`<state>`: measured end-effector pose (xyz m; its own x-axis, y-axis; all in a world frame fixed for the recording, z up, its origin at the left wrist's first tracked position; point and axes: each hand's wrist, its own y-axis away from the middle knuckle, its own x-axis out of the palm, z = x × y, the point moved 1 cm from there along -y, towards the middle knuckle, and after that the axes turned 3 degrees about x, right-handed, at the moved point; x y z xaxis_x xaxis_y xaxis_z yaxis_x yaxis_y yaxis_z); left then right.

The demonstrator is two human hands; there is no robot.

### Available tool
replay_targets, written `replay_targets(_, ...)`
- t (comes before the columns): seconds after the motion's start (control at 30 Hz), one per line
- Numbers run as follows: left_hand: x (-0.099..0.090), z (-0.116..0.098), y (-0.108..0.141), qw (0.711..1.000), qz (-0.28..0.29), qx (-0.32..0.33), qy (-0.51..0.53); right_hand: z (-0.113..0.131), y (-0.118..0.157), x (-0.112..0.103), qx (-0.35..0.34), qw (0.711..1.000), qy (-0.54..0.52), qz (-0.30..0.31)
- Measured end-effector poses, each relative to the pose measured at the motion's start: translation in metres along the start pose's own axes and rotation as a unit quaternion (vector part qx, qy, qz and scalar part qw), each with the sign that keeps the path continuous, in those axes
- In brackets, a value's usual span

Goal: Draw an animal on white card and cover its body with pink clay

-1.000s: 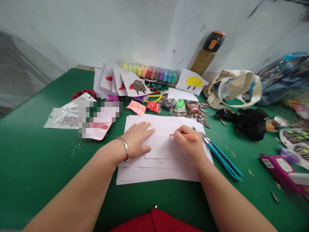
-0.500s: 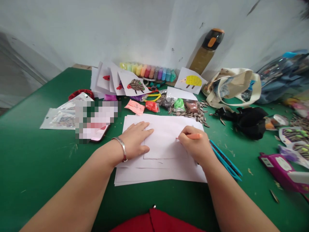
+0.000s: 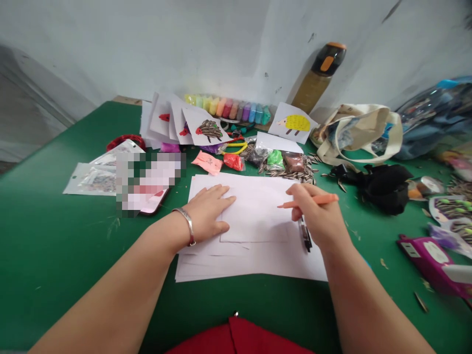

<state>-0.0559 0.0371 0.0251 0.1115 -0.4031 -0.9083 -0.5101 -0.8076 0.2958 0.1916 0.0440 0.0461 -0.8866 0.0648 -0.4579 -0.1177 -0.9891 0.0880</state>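
Orange marker [image 3: 324,199], pinched by the fingers of the right hand [image 3: 322,221], has shifted right of frame centre, so I judge marking paused, left hand [image 3: 207,215] spread-fingered on white paper [image 3: 258,216].

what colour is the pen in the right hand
The pen is orange, clearest in the head view.

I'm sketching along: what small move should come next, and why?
Probably a light stroke of the orange pen on the white paper: the right hand holds the pen over it, the left hand lies flat there, and no clear mark shows near the tip.
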Motion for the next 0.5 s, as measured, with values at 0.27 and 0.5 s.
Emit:
replay_targets(0.27, -0.004, -0.003, 0.000, 1.000, 0.014, -0.005, -0.004, 0.005, 0.005, 0.003, 0.072, 0.960, -0.250, 0.103)
replay_targets(0.5, -0.002, -0.001, 0.001, 1.000, 0.004, 0.011, -0.008, 0.003, 0.018, 0.026, -0.010, 0.972, -0.143, 0.187)
